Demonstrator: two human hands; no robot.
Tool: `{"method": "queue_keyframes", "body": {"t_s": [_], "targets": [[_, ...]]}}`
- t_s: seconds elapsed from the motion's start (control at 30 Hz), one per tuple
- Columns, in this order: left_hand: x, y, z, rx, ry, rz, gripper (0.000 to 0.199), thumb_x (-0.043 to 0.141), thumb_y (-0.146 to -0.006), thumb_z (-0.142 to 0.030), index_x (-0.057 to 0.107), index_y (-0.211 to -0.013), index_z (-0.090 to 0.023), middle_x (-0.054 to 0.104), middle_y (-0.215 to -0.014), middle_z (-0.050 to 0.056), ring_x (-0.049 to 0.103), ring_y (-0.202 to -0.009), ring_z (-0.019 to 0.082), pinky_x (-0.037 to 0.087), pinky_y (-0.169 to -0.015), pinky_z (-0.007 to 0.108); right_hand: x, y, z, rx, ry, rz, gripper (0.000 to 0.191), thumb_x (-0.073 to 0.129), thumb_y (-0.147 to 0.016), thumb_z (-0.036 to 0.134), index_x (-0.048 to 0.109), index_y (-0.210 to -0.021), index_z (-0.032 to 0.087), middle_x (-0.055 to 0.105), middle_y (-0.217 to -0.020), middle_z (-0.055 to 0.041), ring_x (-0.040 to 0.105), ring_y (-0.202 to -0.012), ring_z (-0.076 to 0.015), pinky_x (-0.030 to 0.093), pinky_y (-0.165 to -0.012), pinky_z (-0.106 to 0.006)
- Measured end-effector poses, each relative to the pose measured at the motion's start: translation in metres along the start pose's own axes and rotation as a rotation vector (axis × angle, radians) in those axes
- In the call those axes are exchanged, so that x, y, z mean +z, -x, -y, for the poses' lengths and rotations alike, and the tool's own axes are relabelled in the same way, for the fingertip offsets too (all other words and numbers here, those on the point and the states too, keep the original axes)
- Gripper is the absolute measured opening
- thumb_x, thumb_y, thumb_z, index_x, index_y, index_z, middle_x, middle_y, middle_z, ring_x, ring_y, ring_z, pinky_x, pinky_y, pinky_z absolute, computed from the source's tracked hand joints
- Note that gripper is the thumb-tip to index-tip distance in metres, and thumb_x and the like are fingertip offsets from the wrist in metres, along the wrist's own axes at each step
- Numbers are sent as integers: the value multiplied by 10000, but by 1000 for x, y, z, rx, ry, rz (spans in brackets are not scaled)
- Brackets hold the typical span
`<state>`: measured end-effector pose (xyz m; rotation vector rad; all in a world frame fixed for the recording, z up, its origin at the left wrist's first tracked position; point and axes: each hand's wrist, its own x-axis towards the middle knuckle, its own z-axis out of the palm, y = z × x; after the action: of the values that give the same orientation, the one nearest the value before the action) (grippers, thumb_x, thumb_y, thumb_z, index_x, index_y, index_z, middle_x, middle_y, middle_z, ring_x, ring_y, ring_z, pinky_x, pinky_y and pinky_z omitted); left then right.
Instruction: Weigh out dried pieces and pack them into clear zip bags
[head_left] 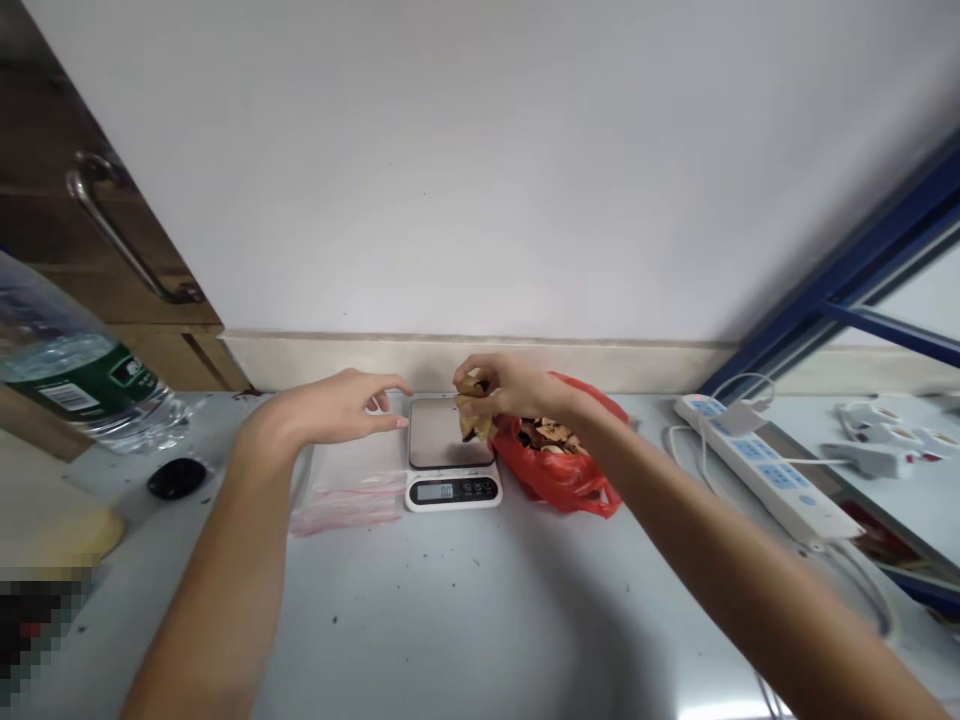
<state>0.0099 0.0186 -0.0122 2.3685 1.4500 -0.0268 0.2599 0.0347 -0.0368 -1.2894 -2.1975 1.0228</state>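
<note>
A small kitchen scale (pixel 441 432) with a steel plate and a dark display reading about 0.0 sits on the grey table. Over the plate's right side, my right hand (pixel 499 388) pinches dry brown pieces (pixel 478 418) that look like dried slices or leaves. Just left of the scale hovers my left hand (pixel 349 405), its fingers apart and nothing in them. Below that hand lies a stack of clear zip bags (pixel 349 500) with reddish seals. To the scale's right, an open red plastic bag (pixel 559 475) holds more of the dried pieces, partly hidden by my right forearm.
A large water bottle (pixel 86 365) and a black oval object (pixel 177 478) are at the left. Along the right run a white power strip (pixel 765 465) with cables and a blue metal frame (pixel 825 275). A white wall (pixel 465 180) rises behind the table.
</note>
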Motion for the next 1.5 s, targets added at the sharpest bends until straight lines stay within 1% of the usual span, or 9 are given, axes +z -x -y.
{"method": "queue_keyframes", "body": {"t_s": [0.2, 0.43, 0.57, 0.73, 0.93, 1.1, 1.27, 1.37, 1.5], "targets": [[3, -1, 12, -30, 13, 58, 581, 553, -822, -534, 624, -1331, -262, 753, -1126, 102, 713, -994, 256, 525, -850, 326, 34, -28, -4, 126, 125, -33, 252, 754, -795, 151, 705, -1041, 166, 759, -1009, -84, 715, -915, -208, 547, -823, -300], [11, -10, 17, -156, -6, 266, 656, 750, -534, -424, 664, -1164, -262, 727, -1129, 65, 706, -896, 254, 522, -734, 289, 19, -19, 1, 173, 291, 105, 429, 688, -889, 223, 657, -1316, 202, 750, -1201, -125, 704, -1114, -262, 539, -943, -347], [18, -19, 15, -218, -39, 392, 666, 764, -458, -375, 657, -1107, -265, 708, -1094, 23, 683, -842, 222, 494, -664, 257, 9, -16, 5, 230, 337, 114, 428, 664, -916, 289, 642, -1335, 205, 736, -1231, -146, 697, -1142, -273, 538, -964, -372], [23, -23, 11, -223, -55, 417, 590, 758, -447, -349, 646, -1020, -265, 697, -948, -16, 650, -748, 201, 447, -577, 249, 2, -8, 5, 223, 247, -11, 340, 656, -924, 269, 674, -1258, 205, 756, -1173, -123, 704, -1111, -252, 557, -933, -357], [19, -18, 13, -156, 14, 392, 257, 578, -544, -227, 636, -794, -248, 678, -694, -49, 641, -702, 191, 415, -565, 240, 4, 5, 0, 75, 26, -143, 296, 655, -917, 279, 682, -1202, 207, 772, -1074, -101, 718, -1025, -232, 584, -819, -335], [-1, -3, 14, -92, 161, 185, 278, 516, -639, -211, 606, -901, -238, 766, -825, -15, 684, -789, 189, 458, -668, 242, 15, 6, 3, -92, -17, -128, 246, 594, -926, 235, 686, -1149, 193, 770, -936, -62, 719, -887, -193, 556, -836, -340], [-11, 5, 0, -44, 266, -195, 197, 552, -742, -331, 496, -909, -242, 766, -840, 0, 676, -713, 175, 450, -623, 239, 30, 3, 18, -321, -55, -90, 251, 496, -981, 316, 685, -1112, 216, 732, -1130, -57, 683, -984, -187, 523, -827, -313], [-11, 5, -9, -49, 300, -372, 206, 592, -729, -355, 468, -845, -238, 745, -822, 1, 647, -622, 154, 419, -558, 226, 39, -1, 23, -306, 7, -50, 314, 471, -995, 377, 683, -862, 187, 723, -900, -35, 667, -814, -170, 498, -743, -291], [-10, 6, -16, -42, 296, -505, 214, 633, -709, -342, 475, -812, -240, 714, -769, -18, 585, -515, 126, 392, -515, 233, 42, -5, 25, -242, -12, -238, 272, 546, -950, 369, 612, -763, 183, 675, -777, -14, 613, -687, -146, 470, -673, -270]]}}
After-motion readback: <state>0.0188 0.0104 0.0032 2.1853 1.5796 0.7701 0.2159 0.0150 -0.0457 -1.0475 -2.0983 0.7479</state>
